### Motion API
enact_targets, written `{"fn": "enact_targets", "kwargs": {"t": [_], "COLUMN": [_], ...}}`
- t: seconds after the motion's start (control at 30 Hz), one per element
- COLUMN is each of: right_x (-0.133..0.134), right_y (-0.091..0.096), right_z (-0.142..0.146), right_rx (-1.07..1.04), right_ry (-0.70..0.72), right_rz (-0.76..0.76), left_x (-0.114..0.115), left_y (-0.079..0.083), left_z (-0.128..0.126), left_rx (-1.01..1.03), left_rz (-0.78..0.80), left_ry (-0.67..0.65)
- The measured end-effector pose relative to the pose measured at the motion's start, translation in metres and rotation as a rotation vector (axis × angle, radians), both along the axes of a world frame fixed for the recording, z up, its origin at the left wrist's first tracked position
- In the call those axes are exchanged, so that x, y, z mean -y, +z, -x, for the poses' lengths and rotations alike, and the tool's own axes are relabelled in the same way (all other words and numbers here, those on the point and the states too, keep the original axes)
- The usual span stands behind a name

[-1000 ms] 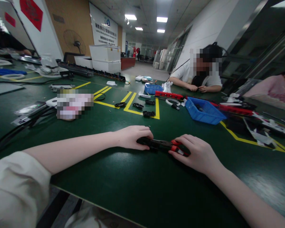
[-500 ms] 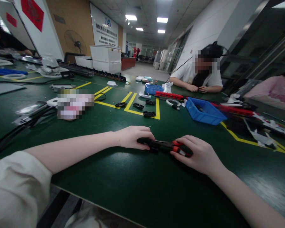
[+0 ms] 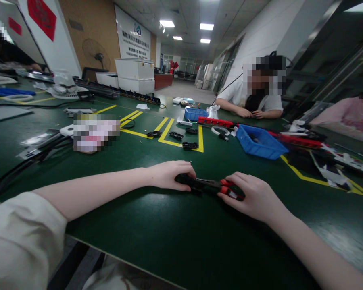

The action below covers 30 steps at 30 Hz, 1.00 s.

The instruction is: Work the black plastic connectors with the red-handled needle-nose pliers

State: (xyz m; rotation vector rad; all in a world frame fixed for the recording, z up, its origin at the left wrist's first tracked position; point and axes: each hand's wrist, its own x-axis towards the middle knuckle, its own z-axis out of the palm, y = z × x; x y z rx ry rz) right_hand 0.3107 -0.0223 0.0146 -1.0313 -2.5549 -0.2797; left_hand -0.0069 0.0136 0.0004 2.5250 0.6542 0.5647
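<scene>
- Red-handled pliers [image 3: 220,184] sit in the fingers of the right hand [image 3: 254,196], just below the centre of the frame, the handles slightly spread within the grip.
- The left hand [image 3: 170,175] curls its fingers narrowly around a black part [image 3: 196,186], just left of the pliers; their dark nose reaches it, though I cannot tell whether it is clamped on.
- Bare green bench [image 3: 157,225] gives room below both hands, down to its near edge, which slants across the lower left of the frame.
- Above the hands, mid-frame, four small black pieces [image 3: 190,145] lie apart, in and beside a yellow tape outline [image 3: 201,137].
- A blue tray [image 3: 261,152] bounds the space right of centre; a pixelated pink item [image 3: 95,137] and black cables [image 3: 54,146] bound it at left.
- A co-worker [image 3: 238,105] sits at upper right, forearms at the bench.
- Left of centre, near the top, a white wall sign [image 3: 135,36] reads in part "大数据科技有限公司"; its smaller lines are too blurred.
- The red diamond [image 3: 42,18] at upper left bears writing I cannot make out.
</scene>
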Motion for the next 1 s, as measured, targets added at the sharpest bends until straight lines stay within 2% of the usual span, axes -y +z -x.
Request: {"fn": "enact_targets", "kwargs": {"t": [0.37, 0.63, 0.8, 1.0], "right_x": [0.001, 0.001, 0.0, -0.011], "right_y": [0.002, 0.003, 0.002, -0.015], "right_z": [0.004, 0.004, 0.005, -0.005], "right_rx": [0.049, 0.05, 0.049, -0.015], "right_ry": [-0.077, -0.103, -0.113, -0.056], "right_rz": [0.187, 0.257, 0.27, 0.188], "left_x": [-0.002, -0.003, -0.005, -0.008], "left_y": [-0.002, -0.004, -0.003, -0.003], "left_z": [-0.001, -0.001, -0.001, 0.0], "left_rx": [0.041, 0.061, 0.057, 0.046], "left_rz": [0.032, 0.032, 0.052, 0.018], "left_ry": [-0.006, -0.024, -0.019, -0.054]}}
